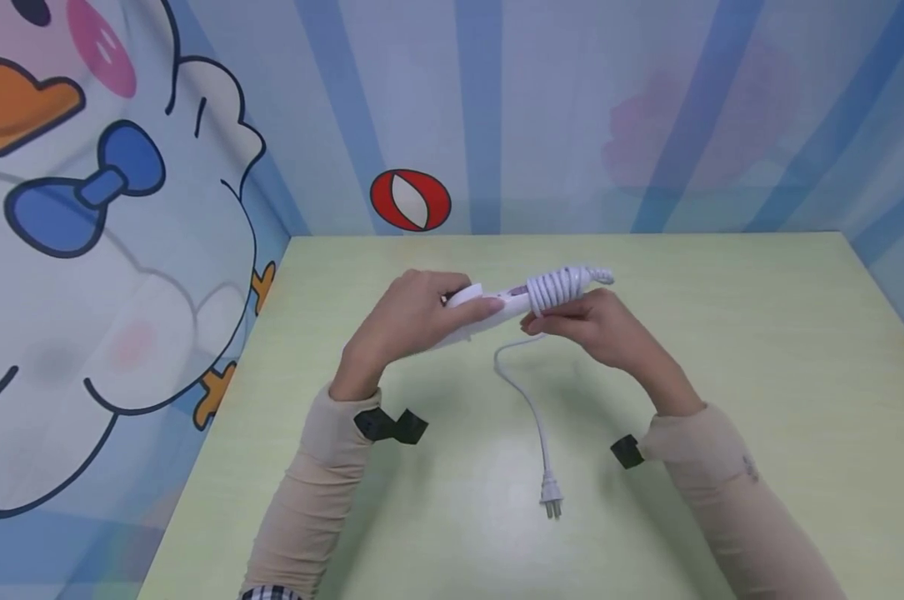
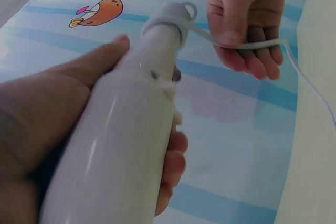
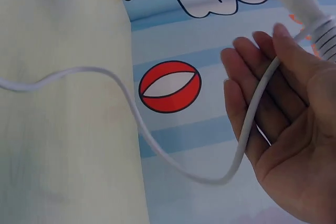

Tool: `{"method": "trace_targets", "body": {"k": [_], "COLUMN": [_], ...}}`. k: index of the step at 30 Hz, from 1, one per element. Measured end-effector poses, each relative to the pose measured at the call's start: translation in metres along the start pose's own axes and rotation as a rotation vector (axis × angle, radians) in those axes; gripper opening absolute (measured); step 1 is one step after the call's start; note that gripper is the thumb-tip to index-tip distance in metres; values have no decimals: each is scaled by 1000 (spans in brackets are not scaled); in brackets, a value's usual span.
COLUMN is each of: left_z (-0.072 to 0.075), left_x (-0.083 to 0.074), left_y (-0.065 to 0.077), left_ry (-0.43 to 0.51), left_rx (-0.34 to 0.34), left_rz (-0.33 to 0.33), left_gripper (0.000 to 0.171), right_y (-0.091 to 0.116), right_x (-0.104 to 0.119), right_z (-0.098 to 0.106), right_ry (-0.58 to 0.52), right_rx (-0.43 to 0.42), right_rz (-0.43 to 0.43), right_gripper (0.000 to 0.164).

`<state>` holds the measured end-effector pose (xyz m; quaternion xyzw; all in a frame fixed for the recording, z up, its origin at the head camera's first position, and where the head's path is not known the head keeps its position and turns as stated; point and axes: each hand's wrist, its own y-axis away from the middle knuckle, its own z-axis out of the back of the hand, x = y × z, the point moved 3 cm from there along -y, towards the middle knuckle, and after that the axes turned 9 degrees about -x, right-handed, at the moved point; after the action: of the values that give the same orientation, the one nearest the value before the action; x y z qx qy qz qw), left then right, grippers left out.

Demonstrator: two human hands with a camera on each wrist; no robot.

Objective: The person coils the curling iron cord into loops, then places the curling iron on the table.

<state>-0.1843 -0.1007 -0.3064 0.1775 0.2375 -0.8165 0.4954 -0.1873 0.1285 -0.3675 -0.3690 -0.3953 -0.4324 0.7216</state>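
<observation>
A white curling iron [image 1: 516, 307] is held above the table, tilted up towards the right. My left hand [image 1: 422, 315] grips its body, with the thumb laid along the near side. In the left wrist view, the thick white barrel [image 2: 113, 150] fills the foreground. Several turns of white power cord [image 1: 558, 288] are wound around the handle end. Just below these turns, my right hand [image 1: 604, 327] pinches the cord between thumb and forefinger, as the cord's run across the fingers [image 3: 252, 109] shows. From there the loose length hangs down to a two-pin plug [image 1: 551, 490].
The pale green table [image 1: 781, 350] reaches back to a blue striped wall covering [image 1: 556, 108]. A large cartoon bird [image 1: 197, 333] is printed on the left side. Small black blocks [image 1: 392, 426] sit by the left cuff, another [image 1: 627, 451] by the right.
</observation>
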Motion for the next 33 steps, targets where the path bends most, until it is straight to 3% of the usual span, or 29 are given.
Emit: {"method": "trace_targets", "body": {"k": [4,8,11,14,18,24,29,33], "left_z": [0,-1,-2,-4,-9,-21,-33,-39], "left_x": [-5,-8,-10,-13,-17,-19,-17,-14], "left_y": [3,7,9,11,13,14,12,9], "left_ry": [53,61,31,-10,-85,-237,-368,-412], "left_rx": [67,149,200,241,273,270,238,194], "left_rz": [-85,-143,-164,-183,-190,-183,-131,-80], "left_gripper": [33,31,31,33,35,42,46,47], "right_y": [-2,-3,-7,-11,-15,-13,-8,-6], "right_x": [3,6,6,10,21,40,51,55], "right_z": [6,13,15,16,18,17,9,1], "right_ry": [83,198,187,260,408,598,784,875], "right_rx": [45,89,154,198,210,181,119,71], "right_rz": [56,154,96,31,71,151,183,177], "right_gripper": [13,17,21,19,16,12,9,5]}}
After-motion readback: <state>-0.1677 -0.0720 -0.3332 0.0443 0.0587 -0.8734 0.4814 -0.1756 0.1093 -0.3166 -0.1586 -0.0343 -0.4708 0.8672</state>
